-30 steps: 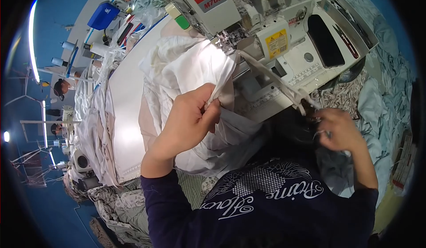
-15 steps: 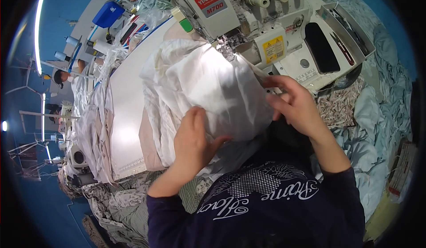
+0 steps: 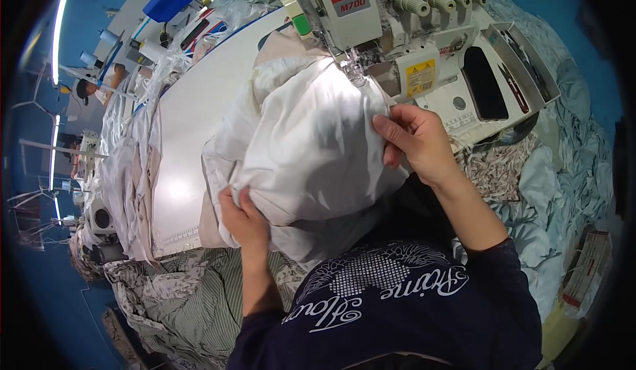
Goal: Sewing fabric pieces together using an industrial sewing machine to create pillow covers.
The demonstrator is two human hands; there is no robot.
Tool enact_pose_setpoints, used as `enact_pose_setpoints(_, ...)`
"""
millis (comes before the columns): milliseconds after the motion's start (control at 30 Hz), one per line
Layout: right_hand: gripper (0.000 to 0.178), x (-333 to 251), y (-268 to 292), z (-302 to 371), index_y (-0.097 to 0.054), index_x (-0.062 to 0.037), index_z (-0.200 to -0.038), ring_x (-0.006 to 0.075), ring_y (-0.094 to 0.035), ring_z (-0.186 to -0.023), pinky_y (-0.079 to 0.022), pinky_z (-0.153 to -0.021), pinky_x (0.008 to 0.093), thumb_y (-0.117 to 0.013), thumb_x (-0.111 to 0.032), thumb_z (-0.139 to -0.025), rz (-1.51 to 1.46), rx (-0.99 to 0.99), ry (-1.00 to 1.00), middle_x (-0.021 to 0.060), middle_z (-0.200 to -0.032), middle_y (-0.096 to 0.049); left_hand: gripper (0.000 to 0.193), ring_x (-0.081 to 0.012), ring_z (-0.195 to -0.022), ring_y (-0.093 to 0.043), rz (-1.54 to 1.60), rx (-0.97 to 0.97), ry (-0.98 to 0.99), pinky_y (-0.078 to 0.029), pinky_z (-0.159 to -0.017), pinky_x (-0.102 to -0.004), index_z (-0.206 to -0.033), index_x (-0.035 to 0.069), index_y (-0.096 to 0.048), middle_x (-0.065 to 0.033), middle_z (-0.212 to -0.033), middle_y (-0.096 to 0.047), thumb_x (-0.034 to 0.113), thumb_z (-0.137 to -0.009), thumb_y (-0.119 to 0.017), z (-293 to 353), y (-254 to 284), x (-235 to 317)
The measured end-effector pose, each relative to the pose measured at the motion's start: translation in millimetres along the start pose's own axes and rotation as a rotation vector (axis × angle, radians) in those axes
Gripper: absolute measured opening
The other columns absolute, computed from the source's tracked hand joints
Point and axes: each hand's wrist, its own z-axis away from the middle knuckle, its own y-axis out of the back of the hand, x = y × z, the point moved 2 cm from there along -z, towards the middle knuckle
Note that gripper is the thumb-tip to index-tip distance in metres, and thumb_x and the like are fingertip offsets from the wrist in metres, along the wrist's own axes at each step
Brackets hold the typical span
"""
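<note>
A bunched piece of white fabric [image 3: 311, 151] spreads over the table's front edge, its far end lit under the needle area of an overlock sewing machine [image 3: 358, 19]. My left hand [image 3: 244, 219] pinches a fold of it at the near left. At the fabric's right edge, close below the machine, my right hand [image 3: 412, 138] holds the cloth between thumb and fingers. A beige layer shows at the cloth's far end and lower left. Whether the presser foot grips the fabric is too small to tell.
Right of the machine lie a black phone [image 3: 485, 84], thread snips [image 3: 514, 89] and a tray of tools [image 3: 523, 62]. Heaps of pale blue cloth [image 3: 533, 237] fill the right side. Striped and patterned fabric [image 3: 192, 304] hangs below the white table [image 3: 189, 145]. Another person sits far left.
My left hand has moved left and down and now grips a fold. My right hand has closed on the fabric's right edge. The view has shifted slightly.
</note>
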Motion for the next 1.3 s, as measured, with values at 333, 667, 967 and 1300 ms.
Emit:
enact_pose_setpoints(333,0.017,0,-2,0,-0.058,-0.0001,-0.083,0.0084,-0.055,-0.050,-0.045,-0.045,0.0211,-0.064,-0.016,-0.085,-0.074,-0.007,0.035,0.0023,-0.065,-0.057,0.014,-0.0256,-0.071,-0.055,0.029,0.137,-0.118,-0.044,-0.066,-0.0319,-0.092,-0.002,-0.052,-0.0143,-0.080,-0.058,0.012,-0.090,-0.053,-85,-3,-4)
enact_pose_setpoints(667,0.014,3,1,-2,-0.057,-0.0009,-0.081,0.0076,-0.054,-0.048,-0.044,-0.044,0.0200,-0.065,-0.012,-0.085,-0.053,-0.032,0.040,0.0015,-0.065,-0.057,0.012,-0.0265,-0.066,-0.055,0.013,0.098,-0.214,-0.044,-0.062,-0.0317,-0.091,0.000,-0.053,-0.0153,-0.077,-0.059,0.012,-0.090,-0.054,-113,-13,18)
enact_pose_setpoints(967,0.015,1,0,-3,-0.056,-0.0009,-0.083,0.0073,-0.054,-0.048,-0.045,-0.045,0.0200,-0.066,-0.013,-0.084,-0.046,-0.018,0.036,0.0018,-0.066,-0.057,0.019,-0.0276,-0.067,-0.058,-0.026,0.180,-0.269,-0.044,-0.064,-0.0346,-0.094,0.001,-0.054,-0.0166,-0.077,-0.060,0.020,-0.090,-0.055,-165,-17,25)
enact_pose_setpoints(1300,0.016,0,2,-4,-0.056,-0.0004,-0.084,0.0070,-0.054,-0.047,-0.044,-0.044,0.0196,-0.065,-0.014,-0.085,-0.026,-0.036,0.033,0.0019,-0.063,-0.057,0.025,-0.0295,-0.072,-0.059,0.037,0.332,-0.296,-0.044,-0.068,-0.0358,-0.090,0.001,-0.058,-0.0165,-0.079,-0.062,0.026,-0.088,-0.057,-221,-23,40)
